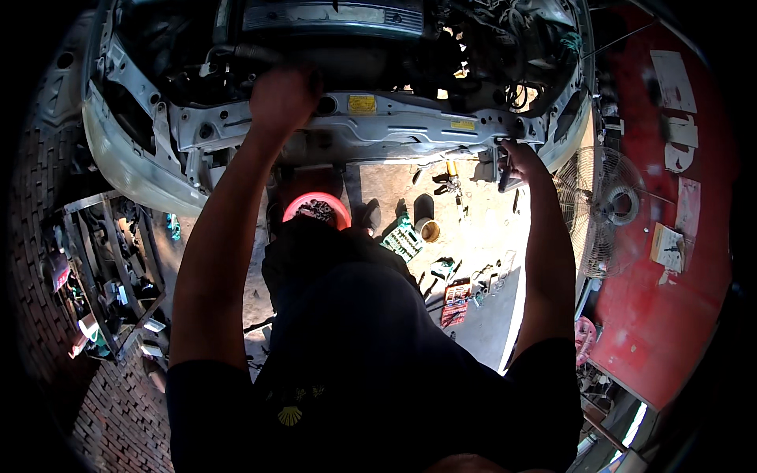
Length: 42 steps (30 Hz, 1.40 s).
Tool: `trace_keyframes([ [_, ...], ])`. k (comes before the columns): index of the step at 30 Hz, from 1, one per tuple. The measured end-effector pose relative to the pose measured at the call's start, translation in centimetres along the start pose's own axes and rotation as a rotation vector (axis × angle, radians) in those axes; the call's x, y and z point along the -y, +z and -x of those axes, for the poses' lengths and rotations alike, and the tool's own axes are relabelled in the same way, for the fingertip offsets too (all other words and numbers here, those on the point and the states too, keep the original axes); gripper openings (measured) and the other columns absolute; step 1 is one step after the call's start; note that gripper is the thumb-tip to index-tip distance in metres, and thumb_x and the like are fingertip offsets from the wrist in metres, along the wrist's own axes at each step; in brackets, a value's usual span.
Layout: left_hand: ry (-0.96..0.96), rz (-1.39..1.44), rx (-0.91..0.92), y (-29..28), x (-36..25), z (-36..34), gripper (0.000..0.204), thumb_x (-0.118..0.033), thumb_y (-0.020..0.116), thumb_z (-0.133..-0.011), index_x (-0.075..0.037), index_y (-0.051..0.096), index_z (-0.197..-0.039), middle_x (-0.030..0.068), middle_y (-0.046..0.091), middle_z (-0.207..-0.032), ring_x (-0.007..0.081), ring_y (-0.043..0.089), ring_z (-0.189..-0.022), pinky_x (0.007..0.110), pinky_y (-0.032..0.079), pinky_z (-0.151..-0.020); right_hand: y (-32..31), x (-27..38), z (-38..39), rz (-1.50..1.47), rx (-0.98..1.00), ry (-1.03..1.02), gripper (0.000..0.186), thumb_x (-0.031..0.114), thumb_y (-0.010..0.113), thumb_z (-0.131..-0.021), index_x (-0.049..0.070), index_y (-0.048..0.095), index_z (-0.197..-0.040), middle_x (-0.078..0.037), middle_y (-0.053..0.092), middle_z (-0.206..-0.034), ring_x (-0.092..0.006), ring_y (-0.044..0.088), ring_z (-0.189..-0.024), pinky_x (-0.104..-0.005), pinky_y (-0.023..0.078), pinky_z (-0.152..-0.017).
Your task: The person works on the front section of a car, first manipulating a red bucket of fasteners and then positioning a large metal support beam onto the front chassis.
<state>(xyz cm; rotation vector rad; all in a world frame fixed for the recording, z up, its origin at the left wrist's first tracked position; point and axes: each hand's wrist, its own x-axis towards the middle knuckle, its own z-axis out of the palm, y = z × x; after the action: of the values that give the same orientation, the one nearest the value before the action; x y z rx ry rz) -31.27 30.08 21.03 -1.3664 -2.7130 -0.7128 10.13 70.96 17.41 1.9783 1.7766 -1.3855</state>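
Observation:
A car's bare front frame, its silver crossbar (410,118) marked with yellow labels, spans the view ahead of me, with the engine (331,17) behind it. My left hand (284,101) is curled into a fist over the left part of the crossbar. Its fingers are turned away and lie in dark shade, so what they grip is hidden. Near the crossbar's right end, my right hand (520,162) closes around a dark, narrow metal piece (505,177) that reaches below the bar. Shadow hides the exact kind of that piece.
On the floor below are a red basin (339,206) of small dark parts, a green socket set (403,239), a round tin (427,230) and a red tool case (456,303). A fan (603,206) stands right, beside a red panel (654,315); a metal rack (106,268) is left.

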Motion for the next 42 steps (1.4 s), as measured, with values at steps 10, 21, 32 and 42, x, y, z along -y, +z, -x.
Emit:
trace_keyframes([
  [10,0.011,0.011,-0.029,-0.2,0.0,-0.1,0.023,-0.029,0.061,-0.094,-0.010,0.072,-0.097,0.0167,0.071,-0.092,0.0368,0.070,-0.083,0.048,0.057,-0.073,0.1,1.6,1.3,0.812,-0.030,-0.282,0.045,0.049,0.058,-0.100,0.005,0.065,-0.111,-0.014,0.073,-0.100,-0.0194,0.073,-0.079,-0.0432,0.061,-0.070],
  [21,0.035,0.007,-0.026,0.0,0.0,-0.1,0.022,-0.028,0.062,-0.093,-0.009,0.072,-0.099,0.0155,0.071,-0.094,0.0360,0.070,-0.086,0.047,0.057,-0.075,0.0,0.6,1.5,0.937,-0.108,-0.319,0.037,0.042,0.063,-0.098,0.009,0.064,-0.116,-0.008,0.069,-0.090,-0.0241,0.071,-0.087,-0.0494,0.059,-0.078],
  [32,0.008,0.004,-0.060,0.1,0.1,-0.1,0.023,-0.030,0.061,-0.094,-0.011,0.072,-0.099,0.0161,0.071,-0.097,0.0365,0.070,-0.087,0.048,0.057,-0.075,0.5,1.1,2.0,-0.042,0.040,0.084,0.045,0.047,0.060,-0.099,0.010,0.060,-0.124,-0.012,0.072,-0.099,-0.0238,0.075,-0.081,-0.0515,0.058,-0.082],
  [42,0.039,0.000,-0.153,0.5,0.3,0.1,0.030,-0.035,0.058,-0.094,-0.009,0.073,-0.090,0.0165,0.071,-0.083,0.0376,0.070,-0.079,0.050,0.057,-0.072,0.7,0.6,0.9,0.458,-0.030,-0.269,0.040,0.046,0.059,-0.101,0.009,0.060,-0.116,-0.005,0.069,-0.083,-0.0198,0.071,-0.077,-0.0422,0.057,-0.075],
])
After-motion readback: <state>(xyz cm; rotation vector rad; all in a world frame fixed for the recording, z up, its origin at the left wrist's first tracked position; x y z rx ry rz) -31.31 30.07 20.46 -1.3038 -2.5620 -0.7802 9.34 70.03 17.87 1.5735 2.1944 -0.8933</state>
